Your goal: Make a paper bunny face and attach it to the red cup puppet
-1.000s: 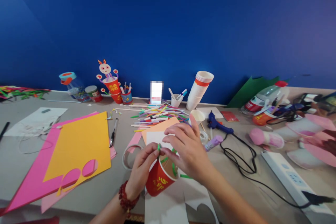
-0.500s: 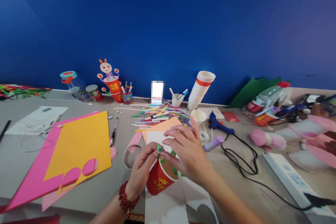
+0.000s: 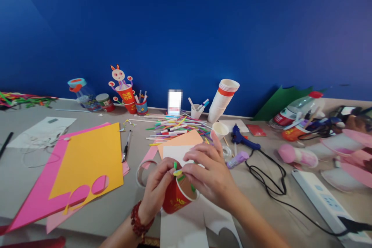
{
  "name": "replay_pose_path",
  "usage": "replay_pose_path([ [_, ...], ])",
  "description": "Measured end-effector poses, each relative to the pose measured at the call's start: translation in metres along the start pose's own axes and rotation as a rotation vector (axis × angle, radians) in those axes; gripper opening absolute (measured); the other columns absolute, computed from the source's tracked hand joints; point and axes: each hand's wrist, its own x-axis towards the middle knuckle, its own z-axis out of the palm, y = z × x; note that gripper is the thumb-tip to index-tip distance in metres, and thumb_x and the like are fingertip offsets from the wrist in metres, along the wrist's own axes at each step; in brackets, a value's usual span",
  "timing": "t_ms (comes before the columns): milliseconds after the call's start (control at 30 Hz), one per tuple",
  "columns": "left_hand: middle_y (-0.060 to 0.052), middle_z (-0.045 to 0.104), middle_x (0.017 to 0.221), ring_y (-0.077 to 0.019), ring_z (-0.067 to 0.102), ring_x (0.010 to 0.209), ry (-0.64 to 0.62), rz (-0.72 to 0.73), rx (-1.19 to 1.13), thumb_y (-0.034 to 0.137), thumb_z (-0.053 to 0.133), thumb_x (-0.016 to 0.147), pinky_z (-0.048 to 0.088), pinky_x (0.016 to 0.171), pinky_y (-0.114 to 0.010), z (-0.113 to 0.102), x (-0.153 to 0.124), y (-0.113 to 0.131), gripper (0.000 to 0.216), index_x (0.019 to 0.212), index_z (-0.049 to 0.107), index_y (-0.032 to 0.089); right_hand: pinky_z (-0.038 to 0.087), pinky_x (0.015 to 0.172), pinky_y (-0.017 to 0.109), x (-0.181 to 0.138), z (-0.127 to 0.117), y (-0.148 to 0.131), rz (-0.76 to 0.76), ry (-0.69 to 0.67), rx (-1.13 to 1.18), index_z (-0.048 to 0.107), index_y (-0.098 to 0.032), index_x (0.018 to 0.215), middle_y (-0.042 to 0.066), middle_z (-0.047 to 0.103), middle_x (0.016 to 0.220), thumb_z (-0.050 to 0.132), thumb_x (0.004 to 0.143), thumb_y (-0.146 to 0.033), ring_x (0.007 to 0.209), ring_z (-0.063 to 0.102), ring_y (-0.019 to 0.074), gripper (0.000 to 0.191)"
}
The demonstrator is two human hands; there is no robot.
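My left hand grips a red paper cup with gold lettering, tilted toward me, fingers closed round its rim. My right hand pinches a small yellow piece and a green strip at the cup's rim, thumb and forefinger pressed together. More green strips line the cup's inside. A red bead bracelet sits on my left wrist. White paper lies under the cup.
Orange and pink card sheets lie to the left with a pen. Behind are scattered coloured straws and markers, stacked paper cups, a blue glue gun with black cable, a tape ring, and a power strip at right.
Both hands have drawn slightly closer over the cup's rim; a small yellow piece now shows between my fingertips. The cup is tilted a little more toward me.
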Motion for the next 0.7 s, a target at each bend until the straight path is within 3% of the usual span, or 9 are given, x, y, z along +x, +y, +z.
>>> replay_pose_path([
  [267, -0.009, 0.065, 0.105, -0.0209, 0.059, 0.099, -0.132, 0.307, 0.203, 0.012, 0.046, 0.096, 0.045, 0.09, -0.034, -0.003, 0.001, 0.01, 0.023, 0.109, 0.063, 0.02, 0.012, 0.12, 0.058, -0.003, -0.01, -0.003, -0.036, 0.059, 0.0, 0.07, -0.029, 0.085, -0.004, 0.072, 0.097, 0.058, 0.09, -0.014, 0.099, 0.059, 0.0175, 0.02],
  [700, -0.01, 0.066, 0.102, -0.023, 0.06, 0.099, -0.149, 0.361, 0.265, 0.01, 0.043, 0.095, 0.047, 0.087, -0.037, -0.004, 0.001, 0.016, 0.028, 0.114, 0.062, 0.019, 0.01, 0.121, 0.058, -0.004, -0.013, -0.005, -0.097, 0.091, -0.041, 0.069, -0.028, 0.081, -0.007, 0.073, 0.094, 0.058, 0.092, -0.013, 0.096, 0.06, 0.0141, 0.022],
])
